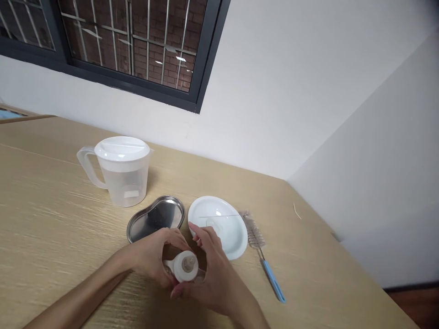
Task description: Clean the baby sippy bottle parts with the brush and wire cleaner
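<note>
Near the front of the table, my left hand (153, 257) and my right hand (219, 276) curve around a baby bottle (185, 267) from both sides. It is seen from above, with a white collar, a clear teat and side handles; its body is mostly hidden. My left fingers and thumb close on the left side. On the right side, my right thumb lies low against the bottle while the fingers arch toward a white bowl (236, 244). A clear item (212, 223) sits in that bowl, partly behind my right fingers. Just beyond my left hand lies a kidney-shaped metal tray (156, 218).
A lidded translucent jug (125, 176) with liquid stands at the back left. Right of the bowl lies a bottle brush (270, 276) with a blue handle. A thin wire (219, 216) crosses the bowl. A pale strip (297, 211) lies farther right, near the wall.
</note>
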Motion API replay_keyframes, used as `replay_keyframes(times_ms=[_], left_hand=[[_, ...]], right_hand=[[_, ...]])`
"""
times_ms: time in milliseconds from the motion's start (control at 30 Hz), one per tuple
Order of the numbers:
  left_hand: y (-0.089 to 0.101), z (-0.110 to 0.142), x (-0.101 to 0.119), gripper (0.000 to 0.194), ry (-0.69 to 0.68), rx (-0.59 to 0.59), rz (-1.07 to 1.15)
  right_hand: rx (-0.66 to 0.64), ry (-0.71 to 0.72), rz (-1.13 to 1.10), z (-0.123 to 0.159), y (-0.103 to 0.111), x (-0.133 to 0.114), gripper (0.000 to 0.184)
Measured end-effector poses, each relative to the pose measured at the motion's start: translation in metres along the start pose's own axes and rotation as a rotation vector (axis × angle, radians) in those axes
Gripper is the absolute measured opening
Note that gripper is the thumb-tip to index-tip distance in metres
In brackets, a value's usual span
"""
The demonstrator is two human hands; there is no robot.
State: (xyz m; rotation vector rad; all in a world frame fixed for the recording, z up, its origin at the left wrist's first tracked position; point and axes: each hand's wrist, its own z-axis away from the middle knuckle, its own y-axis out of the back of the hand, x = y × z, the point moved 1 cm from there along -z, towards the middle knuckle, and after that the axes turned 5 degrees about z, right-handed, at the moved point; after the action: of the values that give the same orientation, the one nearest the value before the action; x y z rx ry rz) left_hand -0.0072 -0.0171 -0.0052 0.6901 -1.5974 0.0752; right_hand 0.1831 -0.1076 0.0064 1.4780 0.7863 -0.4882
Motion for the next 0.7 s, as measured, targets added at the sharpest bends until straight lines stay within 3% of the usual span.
replay_keyframes(times_ms=[67, 200, 267, 367, 467, 567, 700], left_hand=[[0.0, 0.001, 0.002, 0.049, 0.026, 0.0, -0.018], [0.0, 0.004, 0.0, 0.044, 0.122, 0.025, -0.03], [-0.001, 0.004, -0.003, 0.046, 0.125, 0.05, 0.002], [-0.002, 0.003, -0.003, 0.046, 0.072, 0.034, 0.035], [-0.003, 0.001, 0.005, 0.038, 0.053, 0.025, 0.011], [-0.004, 0.003, 0.013, 0.03, 0.116, 0.042, -0.008], [-0.006, 0.007, 0.017, 0.04, 0.27, 0.058, 0.039]], right_hand=[[0.005, -0.032, 0.007, 0.0, 0.005, 0.003, 0.111], [-0.046, 0.015, -0.042, 0.003, 0.028, 0.004, 0.079], [-0.072, 0.056, -0.076, 0.005, 0.03, 0.0, 0.079], [-0.096, 0.072, -0.137, 0.004, 0.02, -0.009, 0.088], [-0.093, 0.059, -0.164, 0.001, 0.006, -0.014, 0.079], [-0.044, 0.082, -0.207, -0.001, -0.002, -0.013, 0.06], [0.027, 0.091, -0.295, -0.001, -0.001, -0.009, 0.043]])
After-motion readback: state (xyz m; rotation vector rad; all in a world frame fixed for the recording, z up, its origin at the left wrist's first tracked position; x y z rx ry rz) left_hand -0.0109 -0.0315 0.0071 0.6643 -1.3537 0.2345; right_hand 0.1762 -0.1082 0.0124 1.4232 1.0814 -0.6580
